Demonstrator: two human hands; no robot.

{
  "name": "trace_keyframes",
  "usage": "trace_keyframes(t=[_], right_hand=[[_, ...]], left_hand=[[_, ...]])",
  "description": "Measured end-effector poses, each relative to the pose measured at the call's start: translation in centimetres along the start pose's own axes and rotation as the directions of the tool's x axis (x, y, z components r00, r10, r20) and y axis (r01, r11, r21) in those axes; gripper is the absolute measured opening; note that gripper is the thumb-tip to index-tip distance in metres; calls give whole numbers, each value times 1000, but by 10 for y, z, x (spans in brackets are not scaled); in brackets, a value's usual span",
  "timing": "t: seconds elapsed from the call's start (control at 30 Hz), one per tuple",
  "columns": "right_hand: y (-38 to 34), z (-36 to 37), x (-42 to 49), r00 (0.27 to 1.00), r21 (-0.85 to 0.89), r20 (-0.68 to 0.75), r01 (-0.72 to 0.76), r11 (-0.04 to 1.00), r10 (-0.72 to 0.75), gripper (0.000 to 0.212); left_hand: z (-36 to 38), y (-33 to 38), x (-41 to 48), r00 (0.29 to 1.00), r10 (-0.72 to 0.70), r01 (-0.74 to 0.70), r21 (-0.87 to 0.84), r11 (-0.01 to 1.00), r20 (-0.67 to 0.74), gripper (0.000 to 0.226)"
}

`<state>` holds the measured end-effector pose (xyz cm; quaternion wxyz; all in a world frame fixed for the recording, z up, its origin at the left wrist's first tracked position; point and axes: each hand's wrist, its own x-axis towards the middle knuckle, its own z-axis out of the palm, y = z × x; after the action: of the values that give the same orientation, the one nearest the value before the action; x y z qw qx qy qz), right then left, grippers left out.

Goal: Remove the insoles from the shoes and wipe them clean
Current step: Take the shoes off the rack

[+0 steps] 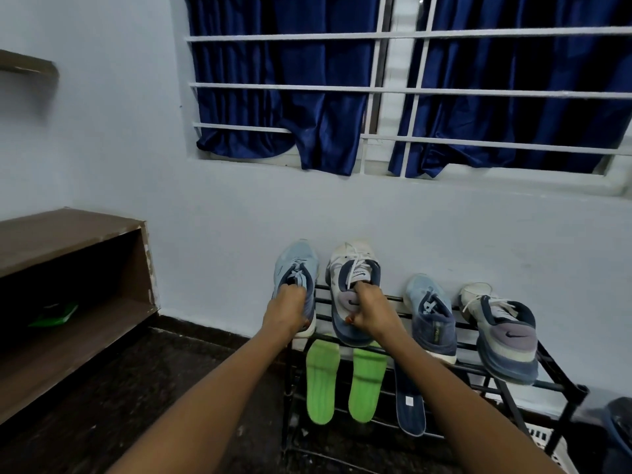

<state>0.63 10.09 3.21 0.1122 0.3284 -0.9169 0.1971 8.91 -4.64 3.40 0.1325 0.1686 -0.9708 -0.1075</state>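
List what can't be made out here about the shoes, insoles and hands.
All in the head view:
1. Insides of the light blue shoe and white shoe: covered by the left hand and right hand gripping them.
2. Top end of the dark blue insole: behind the right forearm.
3. The green object on the wooden shelf: too dark and blurred to identify.
4. The dark container, bottom right: cut off by the frame edge.

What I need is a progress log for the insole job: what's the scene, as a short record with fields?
rack: black frame
left hand: grips light blue shoe, toe up
right hand: grips white and navy shoe, toe up
top shelf: second blue shoe, second white shoe
lower shelf: green insole, second green insole, navy insole
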Motion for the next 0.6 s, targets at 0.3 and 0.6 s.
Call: trace_keyframes(t=[0.3,0.6], right_hand=[[-94,54,-39,983,87,89,155,984,-163,30],[-198,145,-97,922,154,280,231,961,-266,24]], left_hand=[[-24,-101,-85,980,-196,196,18,980,-19,29],[-1,-213,-198,903,-428,427,41,903,39,26]])
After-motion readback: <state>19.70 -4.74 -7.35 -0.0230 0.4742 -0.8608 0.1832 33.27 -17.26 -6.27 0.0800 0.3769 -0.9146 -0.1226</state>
